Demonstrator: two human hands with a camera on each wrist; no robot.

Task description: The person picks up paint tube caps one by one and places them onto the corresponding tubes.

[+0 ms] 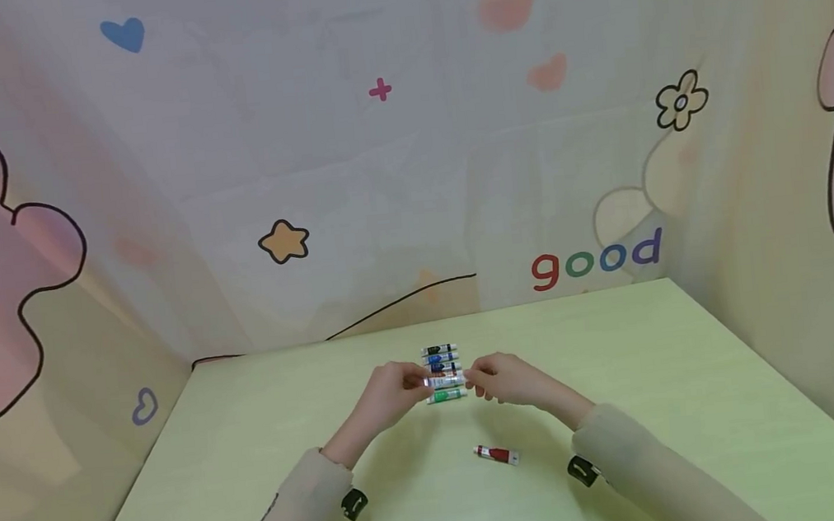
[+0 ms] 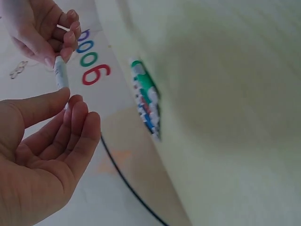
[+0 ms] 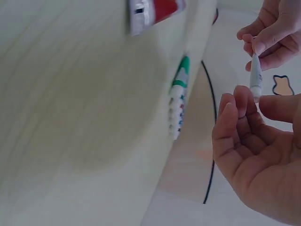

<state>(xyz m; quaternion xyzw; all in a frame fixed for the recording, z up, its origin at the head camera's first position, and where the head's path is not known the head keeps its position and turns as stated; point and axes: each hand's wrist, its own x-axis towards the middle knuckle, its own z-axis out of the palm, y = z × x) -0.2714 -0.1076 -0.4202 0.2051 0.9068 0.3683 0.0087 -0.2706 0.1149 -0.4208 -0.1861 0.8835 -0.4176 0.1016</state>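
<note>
A white paint tube (image 1: 448, 382) is held up off the table between both hands. My left hand (image 1: 396, 388) pinches one end of it between thumb and fingertips. The other end is pinched by my right hand (image 1: 505, 379). In the right wrist view the tube (image 3: 255, 77) spans the gap between the hands. Below it lies a row of paint tubes on the table, the nearest a green tube (image 1: 447, 395), with a blue tube (image 1: 440, 358) and a black tube (image 1: 438, 349) farther back. A red paint tube (image 1: 497, 454) lies apart, nearer the body.
The pale green table (image 1: 257, 473) meets a printed cloth backdrop (image 1: 379, 173) behind the row. Similar cloth hangs at the left and right sides. Each sleeve has a dark wrist device (image 1: 354, 504) at its underside.
</note>
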